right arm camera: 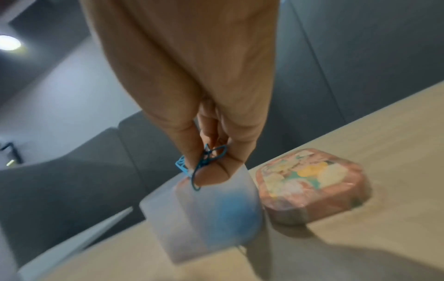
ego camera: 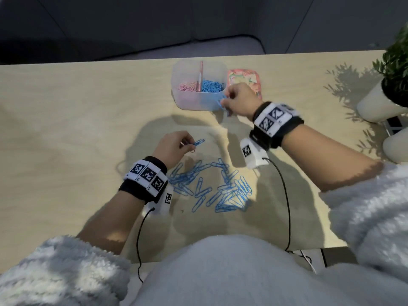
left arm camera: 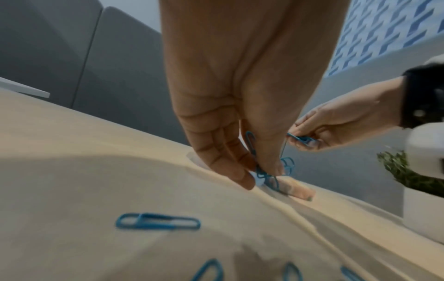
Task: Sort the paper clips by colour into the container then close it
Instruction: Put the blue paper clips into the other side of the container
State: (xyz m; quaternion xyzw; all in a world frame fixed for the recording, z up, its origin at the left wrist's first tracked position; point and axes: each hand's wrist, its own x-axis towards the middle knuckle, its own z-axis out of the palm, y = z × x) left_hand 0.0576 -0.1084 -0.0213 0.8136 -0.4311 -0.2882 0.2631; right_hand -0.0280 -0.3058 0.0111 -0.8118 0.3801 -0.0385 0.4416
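- Now the right hand (ego camera: pixel 237 97) is pinching a small tangle of blue wire clips (right arm camera: pixel 204 163) at the near right corner of the container (ego camera: pixel 187 100), a frosted, rounded plastic tub.
- Inside the container, a divider is separating pink clips (ego camera: pixel 187 87) from blue clips (ego camera: pixel 210 86).
- Just right of the container, its lid (ego camera: pixel 244 79), with a pastel pattern, is lying flat.
- Nearer than the container, the left hand (ego camera: pixel 172 149) is gripping a few blue paper clips (ego camera: pixel 198 142).
- Nearer still, a loose pile of blue clips (ego camera: pixel 212 186) is lying on the smooth wooden table (ego camera: pixel 66 129).

Blurred container (right arm camera: pixel 201 218) in right-wrist view
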